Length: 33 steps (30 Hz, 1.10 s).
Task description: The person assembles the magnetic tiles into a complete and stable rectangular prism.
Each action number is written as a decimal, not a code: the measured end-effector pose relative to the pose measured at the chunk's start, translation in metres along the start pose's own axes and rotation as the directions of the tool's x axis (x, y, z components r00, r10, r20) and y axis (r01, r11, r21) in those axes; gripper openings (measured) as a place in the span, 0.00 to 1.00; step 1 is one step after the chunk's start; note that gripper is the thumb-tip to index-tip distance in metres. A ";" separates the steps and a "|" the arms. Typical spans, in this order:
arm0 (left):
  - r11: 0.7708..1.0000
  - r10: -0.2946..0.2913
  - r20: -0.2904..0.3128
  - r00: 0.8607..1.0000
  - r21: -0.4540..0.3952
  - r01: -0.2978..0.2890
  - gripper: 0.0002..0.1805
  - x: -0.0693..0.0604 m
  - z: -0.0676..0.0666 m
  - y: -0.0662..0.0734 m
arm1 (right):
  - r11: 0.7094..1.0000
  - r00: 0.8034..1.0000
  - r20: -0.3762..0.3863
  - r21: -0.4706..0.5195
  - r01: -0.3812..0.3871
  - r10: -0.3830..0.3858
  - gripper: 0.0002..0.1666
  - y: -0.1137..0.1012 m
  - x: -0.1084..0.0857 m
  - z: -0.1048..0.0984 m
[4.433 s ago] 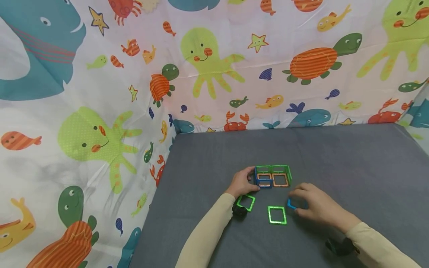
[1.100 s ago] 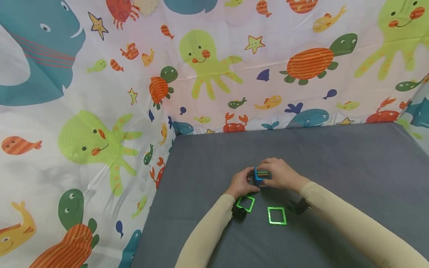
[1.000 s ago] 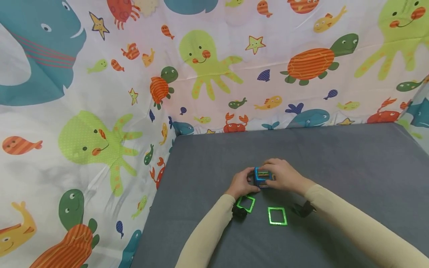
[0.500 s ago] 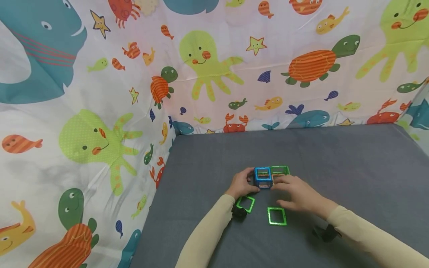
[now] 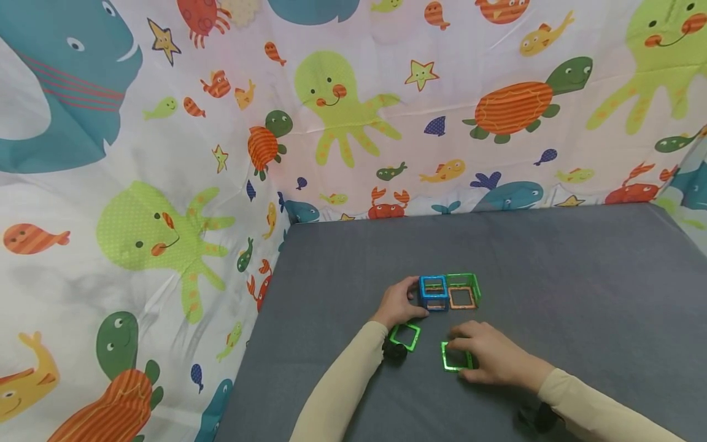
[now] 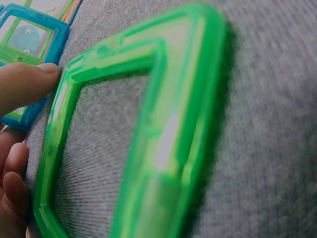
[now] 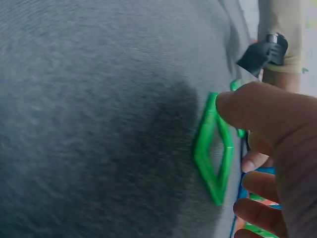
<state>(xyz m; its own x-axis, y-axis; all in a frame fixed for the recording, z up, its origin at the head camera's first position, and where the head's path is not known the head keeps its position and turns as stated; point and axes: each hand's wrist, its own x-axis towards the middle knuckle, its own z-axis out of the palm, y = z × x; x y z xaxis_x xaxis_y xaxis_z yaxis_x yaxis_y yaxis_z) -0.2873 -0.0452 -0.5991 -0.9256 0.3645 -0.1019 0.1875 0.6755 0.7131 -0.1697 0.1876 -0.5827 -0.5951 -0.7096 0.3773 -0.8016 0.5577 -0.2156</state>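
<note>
Right-hand fingers [image 5: 467, 329] curve over the nearer green square [image 5: 454, 369], just beneath them

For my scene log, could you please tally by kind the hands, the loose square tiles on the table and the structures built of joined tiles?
Hands (left hand, right hand): 2
Loose green tiles: 2
Tile structure: 1
Total: 5

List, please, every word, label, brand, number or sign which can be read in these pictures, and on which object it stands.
No text can be read anywhere.
Wall cloth: sea animals and stars; no lettering seen.
Green tile in the left wrist view: no lettering visible, partly blurred.
Blue tiles, black wrist cameras: any marks too small to read.
</note>
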 end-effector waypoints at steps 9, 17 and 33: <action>1.000 -0.001 -0.006 1.000 0.001 0.001 0.44 0.001 0.001 0.000 | 0.997 0.994 0.086 0.017 -0.074 0.072 0.22 -0.002 -0.004 0.010; 1.000 0.000 -0.005 1.000 0.003 0.000 0.44 0.001 0.001 -0.001 | 0.997 0.995 0.074 0.031 -0.064 0.061 0.19 -0.003 -0.002 0.012; 1.000 0.009 -0.004 1.000 0.000 -0.009 0.45 0.002 0.002 -0.002 | 0.999 0.999 0.027 0.014 -0.029 0.029 0.17 -0.002 0.000 0.011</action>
<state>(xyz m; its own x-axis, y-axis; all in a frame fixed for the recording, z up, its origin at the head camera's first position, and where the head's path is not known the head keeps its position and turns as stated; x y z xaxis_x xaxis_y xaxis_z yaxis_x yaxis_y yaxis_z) -0.2886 -0.0449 -0.6025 -0.9254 0.3677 -0.0924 0.1959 0.6724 0.7137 -0.1686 0.1818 -0.5925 -0.6192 -0.7047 0.3465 -0.7847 0.5720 -0.2389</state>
